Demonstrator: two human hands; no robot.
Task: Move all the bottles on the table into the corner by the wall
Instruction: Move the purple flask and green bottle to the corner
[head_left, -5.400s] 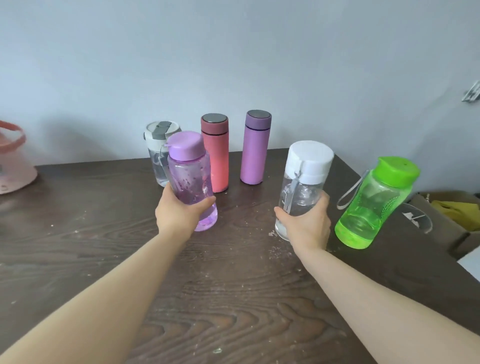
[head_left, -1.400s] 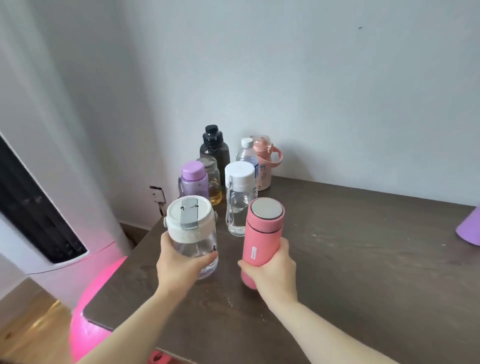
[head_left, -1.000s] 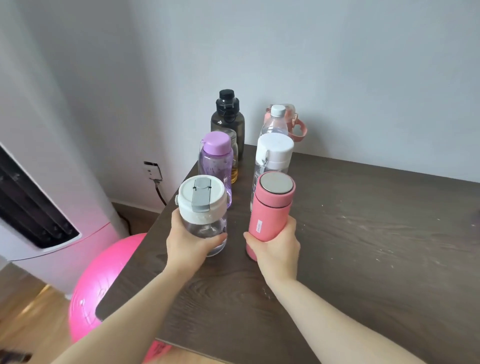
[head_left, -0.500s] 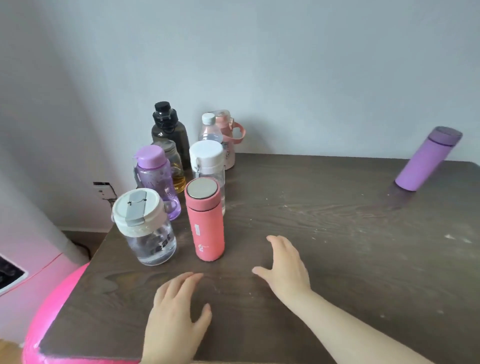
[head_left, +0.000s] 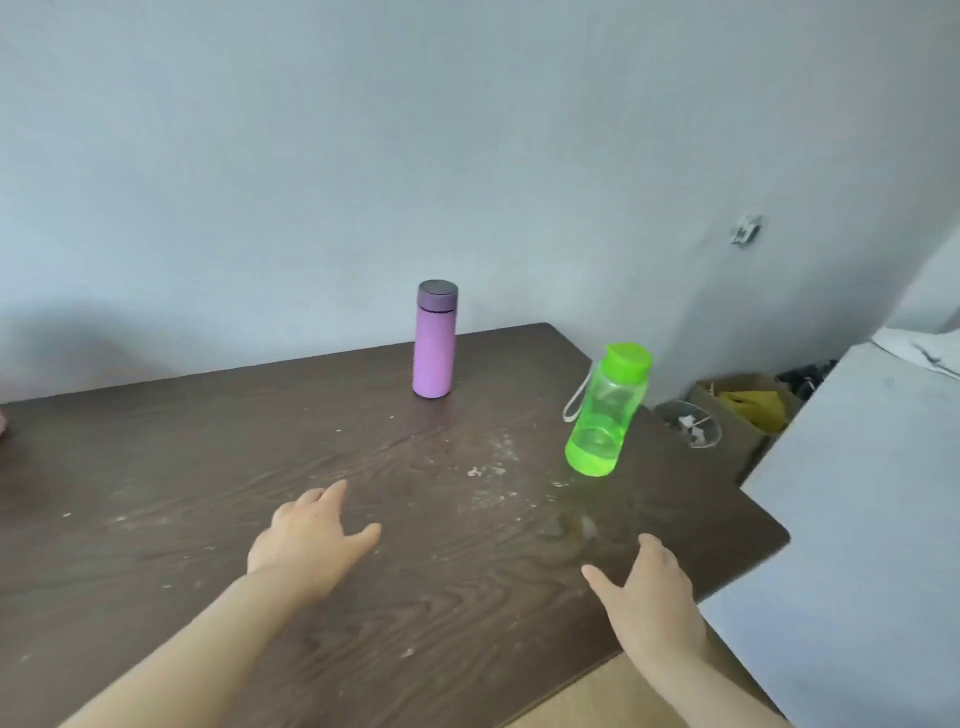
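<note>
Table (head_left: 156, 467) is filling most of the frame: dark wood grain, pale scuffs and crumbs near the middle, grey wall (head_left: 311, 156) running behind it. Left hand (head_left: 306, 535) is hovering palm-down over the near-centre of the tabletop, fingers loosely apart and pointing away from the person, thumb sticking out to the right, nothing in its grasp. Can't tell whether it is touching the wood.

Purple flask (head_left: 434, 340) is standing upright near the far edge, close to the wall, grey cap on, well apart from both hands.

Green bottle (head_left: 605, 410) is sitting further right, near the table's right edge, translucent with a green lid and a grey strap loop on its left side. It is appearing to lean right, possibly lens distortion.

Right hand (head_left: 649, 597) is hovering at the near right corner of the table, fingers spread and empty, thumb pointing left, well short of the green bottle.

Cardboard box (head_left: 748, 400) with something yellow inside is sitting on the floor past the right edge, beside a white surface (head_left: 857, 519).
</note>
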